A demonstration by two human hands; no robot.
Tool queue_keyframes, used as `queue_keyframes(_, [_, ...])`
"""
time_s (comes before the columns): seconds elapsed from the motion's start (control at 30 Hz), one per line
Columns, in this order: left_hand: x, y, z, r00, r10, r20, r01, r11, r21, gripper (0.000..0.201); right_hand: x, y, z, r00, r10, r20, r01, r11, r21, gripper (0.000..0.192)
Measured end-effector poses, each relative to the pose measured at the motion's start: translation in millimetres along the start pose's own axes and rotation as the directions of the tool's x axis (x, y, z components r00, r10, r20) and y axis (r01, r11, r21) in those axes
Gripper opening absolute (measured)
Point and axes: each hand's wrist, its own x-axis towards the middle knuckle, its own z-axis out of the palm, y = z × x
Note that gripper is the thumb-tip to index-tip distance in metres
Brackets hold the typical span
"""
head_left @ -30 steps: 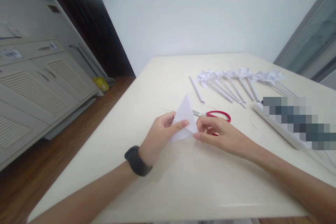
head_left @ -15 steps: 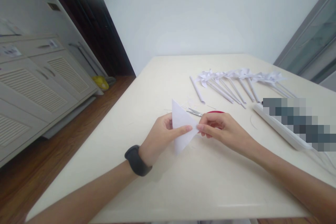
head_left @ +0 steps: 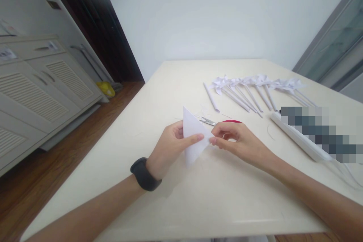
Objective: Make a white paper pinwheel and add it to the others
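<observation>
So, containers first: the only one I can spot is the cream cabinet (head_left: 58,100) off to the left, with its slatted doors shut, so no telling what's inside. Past its far end there's something yellow (head_left: 106,89) on the floor.

Now the table (head_left: 181,211). Its far edge meets the white wall (head_left: 212,19), and on the left the top runs from the left hand (head_left: 172,141) out to a long slanting edge. The near edge sits just under the forearms. Over to the right, paper pinwheels (head_left: 258,80) on rolled sticks lie in a row towards the back, with a loose paper tube (head_left: 211,97) beside them. Nearer the right edge is a long white object (head_left: 295,138) (mostly pixelated, can't say what).

The folded white paper (head_left: 193,132) is held up over the middle of the table, one point upward. Left thumb is flat on its front, other fingers behind, so clamped. The right hand (head_left: 234,136) has thumb and forefinger together on its right corner. Scissors (head_left: 210,121) lie just behind, blades slightly apart, the red handle partly hidden by that hand.
</observation>
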Motion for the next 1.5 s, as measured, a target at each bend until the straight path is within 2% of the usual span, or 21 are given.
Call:
queue_keyframes(0.3, [-0.4,2.6,-0.6,1.0,-0.021,-0.022,0.021,0.999,0.031,0.035,-0.4,1.1,1.7,0.999,0.007,-0.044,-0.005,0.999,0.039,0.018])
queue_keyframes(0.5, [-0.5,1.5,-1.6,1.0,-0.014,-0.015,0.014,1.0,-0.002,0.027,-1.4,-1.0,2.3,0.998,-0.016,-0.064,0.016,1.0,-0.011,0.021])
queue_keyframes(0.73, [-1.9,2.1,-0.5,1.0,0.01,0.008,-0.01,0.998,-0.055,0.03,-5.1,-3.6,2.8,0.991,-0.092,-0.1,0.083,0.992,-0.095,0.022])
queue_keyframes(1.07, [-1.7,3.0,-2.4,0.999,0.017,-0.041,-0.015,0.999,0.034,0.034,-3.5,-2.3,1.7,0.995,-0.065,-0.075,0.057,0.992,-0.11,0.019])
queue_keyframes(1.37, [-2.3,3.8,-1.2,0.999,0.024,-0.042,-0.023,0.999,0.033,0.035,-2.0,-1.0,-0.4,1.0,-0.009,-0.027,0.009,1.0,0.02,0.016])
queue_keyframes(1.5, [-2.5,3.5,-0.7,0.998,0.039,-0.044,-0.037,0.999,0.037,0.032,-2.4,-1.9,-1.6,1.0,0.001,-0.01,-0.001,1.0,0.007,0.014])
